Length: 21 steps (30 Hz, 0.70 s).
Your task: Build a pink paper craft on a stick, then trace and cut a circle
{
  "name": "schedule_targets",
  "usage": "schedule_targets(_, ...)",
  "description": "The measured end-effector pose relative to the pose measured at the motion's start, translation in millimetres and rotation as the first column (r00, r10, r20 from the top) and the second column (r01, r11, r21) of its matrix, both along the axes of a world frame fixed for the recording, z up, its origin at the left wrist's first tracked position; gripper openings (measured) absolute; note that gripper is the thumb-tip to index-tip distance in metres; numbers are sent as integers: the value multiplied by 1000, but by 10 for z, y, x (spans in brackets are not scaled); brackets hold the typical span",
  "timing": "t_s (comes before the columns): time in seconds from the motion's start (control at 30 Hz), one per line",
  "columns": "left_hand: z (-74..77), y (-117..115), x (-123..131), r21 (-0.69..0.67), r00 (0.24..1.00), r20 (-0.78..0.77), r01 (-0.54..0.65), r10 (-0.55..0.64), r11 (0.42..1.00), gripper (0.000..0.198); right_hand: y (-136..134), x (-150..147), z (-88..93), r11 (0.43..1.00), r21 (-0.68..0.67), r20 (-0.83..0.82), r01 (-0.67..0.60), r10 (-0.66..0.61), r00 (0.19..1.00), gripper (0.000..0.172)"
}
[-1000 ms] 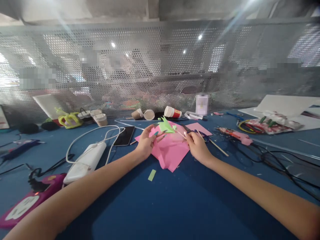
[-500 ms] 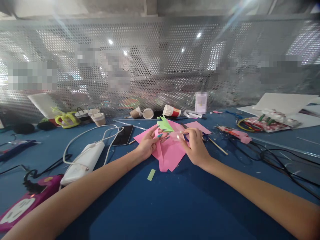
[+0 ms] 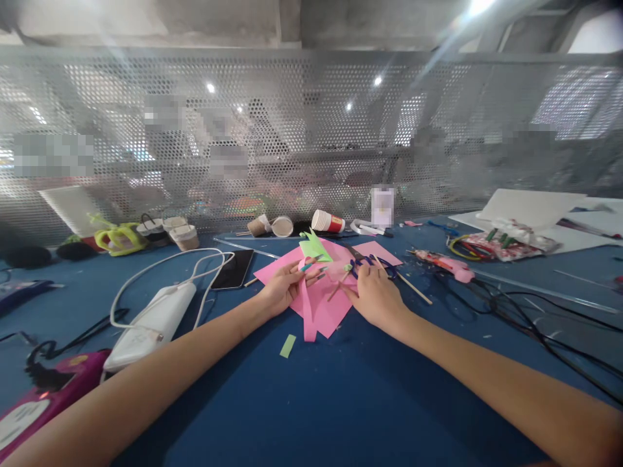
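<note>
Pinching pink strip [image 3: 307,311]: left hand [image 3: 282,289] | right hand [image 3: 380,296]: half-curled by scissors [image 3: 357,253], grip unclear | between: stick [image 3: 337,288], pink paper [image 3: 329,318] | beyond: cups [image 3: 328,222]

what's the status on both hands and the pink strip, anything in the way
Left hand holding pink strip, lower end hanging. Right hand at scissors, grip unclear. Thin stick between hands, over pink sheets.

This looks like a craft workshop: pink paper [image 3: 328,314], scissors [image 3: 354,251], thin wooden sticks [image 3: 415,287] and stacked paper cups [image 3: 327,221] lie on a blue desk [image 3: 302,408], with a corded pink tool [image 3: 450,264] resembling a glue gun and a magenta power strip [image 3: 65,388]. Behind stands a perforated metal screen [image 3: 302,123].
</note>
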<state>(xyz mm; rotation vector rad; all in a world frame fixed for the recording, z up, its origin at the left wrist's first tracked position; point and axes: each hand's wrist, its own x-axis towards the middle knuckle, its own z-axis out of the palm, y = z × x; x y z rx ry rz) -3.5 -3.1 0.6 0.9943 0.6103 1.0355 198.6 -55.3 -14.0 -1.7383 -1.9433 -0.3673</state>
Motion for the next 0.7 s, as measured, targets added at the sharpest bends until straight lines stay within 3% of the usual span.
schedule_targets(0.13, -31, 43, -22, -9, 994, -14, 106, -106, 994, 33, 82, 67, -45, 995, -101, 84, -19, 28, 996, 22)
schedule_targets(0.23, -33, 54, -37, 0, 988, -20, 150, -150, 989, 31, 119, 105, -63, 999, -46, 147, -29, 35, 988, 26)
schedule_targets(0.4, 24, 35, -47, 73, 977, -83, 203, -197, 976, 24, 104, 29, -26, 1000, 19, 106, -7, 4, 994, 42)
schedule_targets(0.5, 28, 37, -38, 118, 975, -166, 168, -147, 979, 33, 51, -113, 6, 1000, -2, 75, 8, -7, 997, 45)
schedule_targets(0.63, -28, 80, -46, 319, 941, -336, 143, -29, 937, 46, -15, -213, 53, 995, -98, 9, -7, 8, 1000, 28)
schedule_targets(0.7, -44, 101, -57, 335, 930, -366, 162, -30, 928, 52, -38, -185, 78, 986, -169, -10, -6, 4, 1000, 22)
